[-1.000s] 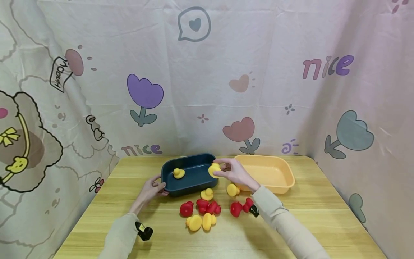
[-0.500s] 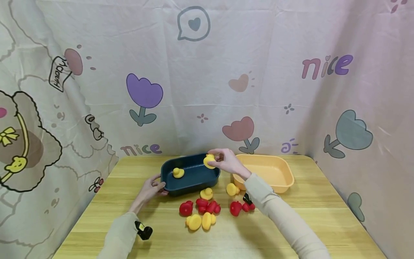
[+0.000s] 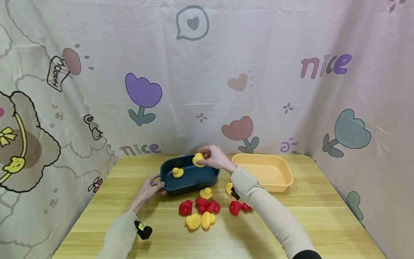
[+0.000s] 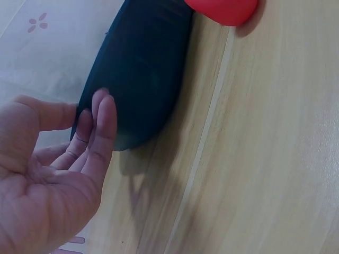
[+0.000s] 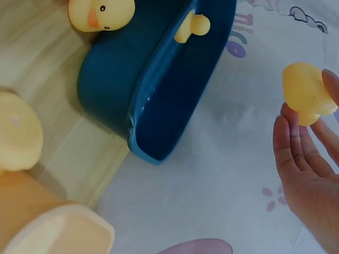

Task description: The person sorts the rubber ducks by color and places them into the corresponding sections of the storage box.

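Note:
My left hand grips the left end of a dark blue plastic tub. In the left wrist view its thumb and fingers lie on either side of the tub's wall. Above the tub's back right part, my right hand pinches a yellow rubber duck. That held duck is apart from the tub in the right wrist view. Another yellow duck sits inside the tub, toward its left.
In front of the tub lie several red ducks and yellow ducks. One yellow duck stands close to its front wall. A light orange tub is at the right, near a duck partly behind my sleeve. A printed cloth hangs behind.
My right hand has carried the yellow duck left and up, from the blue tub's right end to over its back part. My left hand has stayed on the tub.

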{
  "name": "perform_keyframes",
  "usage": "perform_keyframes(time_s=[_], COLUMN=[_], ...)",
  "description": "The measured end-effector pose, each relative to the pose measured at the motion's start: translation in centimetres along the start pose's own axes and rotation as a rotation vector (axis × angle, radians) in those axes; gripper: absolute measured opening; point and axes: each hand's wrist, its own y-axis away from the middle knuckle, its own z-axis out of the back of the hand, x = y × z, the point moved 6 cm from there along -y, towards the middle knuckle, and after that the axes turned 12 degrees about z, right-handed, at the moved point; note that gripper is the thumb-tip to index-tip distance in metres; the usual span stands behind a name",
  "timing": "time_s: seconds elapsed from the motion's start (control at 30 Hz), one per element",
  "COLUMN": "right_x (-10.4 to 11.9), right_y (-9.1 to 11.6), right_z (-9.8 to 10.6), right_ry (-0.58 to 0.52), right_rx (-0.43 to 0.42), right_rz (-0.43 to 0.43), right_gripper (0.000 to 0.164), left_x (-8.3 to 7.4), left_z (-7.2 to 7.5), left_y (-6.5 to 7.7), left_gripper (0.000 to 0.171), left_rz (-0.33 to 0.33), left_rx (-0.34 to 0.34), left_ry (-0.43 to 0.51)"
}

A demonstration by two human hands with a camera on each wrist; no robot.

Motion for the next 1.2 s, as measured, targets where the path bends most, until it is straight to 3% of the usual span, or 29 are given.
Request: perform_keyframes(time_s=[0.33, 0.83, 1.2], right_x=[-1.2, -3.2, -3.1], right_y=[-0.9, -0.8, -1.5], right_z=[-3.0, -7.6, -9.7], right_ry=[-0.017, -0.081, -0.101], right_rx=[0.038, 0.008, 0.017], right_rz=[-0.072, -0.216, -0.220], right_gripper=[0.044, 0.048, 0.048], left_x=[-0.1, 0.1, 0.1], left_z=[0.1, 0.2, 0.2], left_y=[-0.1, -0.1, -0.2], left_gripper=[0.063, 0.064, 0.060], left_rz=[-0.013, -0.015, -0.017], left_rx=[-0.015, -0.010, -0.039], left_ry=[-0.029, -0.037, -0.037])
